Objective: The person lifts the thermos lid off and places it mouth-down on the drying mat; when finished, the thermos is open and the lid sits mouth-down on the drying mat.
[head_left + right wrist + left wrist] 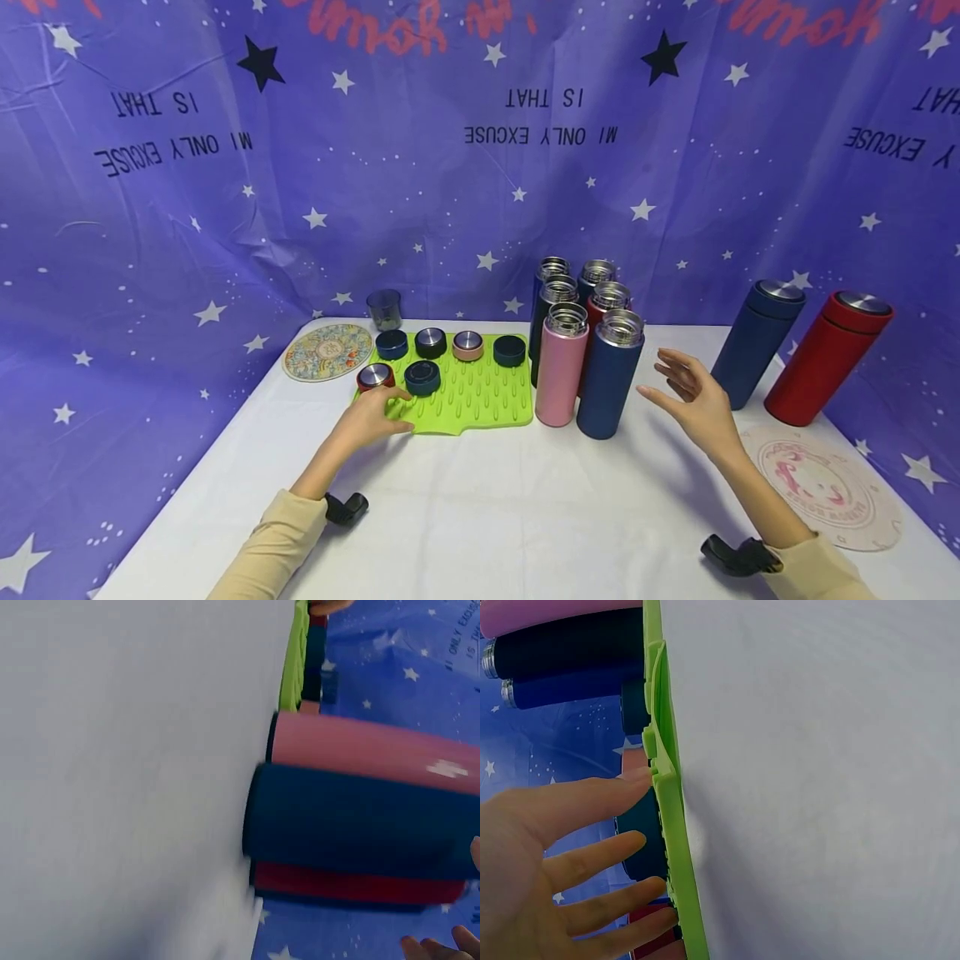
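My left hand (367, 415) hovers at the front left corner of the lime-green mat (480, 396), fingers spread and holding nothing. Closest to it are a red bottle cap (375, 376) and a dark blue cap (422, 379); in the left wrist view its thumb (592, 801) overlaps the mat's edge. More caps, among them a pink one (468, 346), sit in the back row. My right hand (697, 404) is held apart from a lidless blue thermos bottle (609, 385), on its right, with fingers loosely bent and nothing in them. A lidless pink thermos bottle (561, 375) stands beside the blue one.
Several more lidless bottles, one red (600, 304), stand behind those two. At the right are a capped blue bottle (757, 346) and a capped red bottle (828, 358), near a pink round mat (817, 483). A patterned round mat (327, 352) and a glass (385, 310) are back left.
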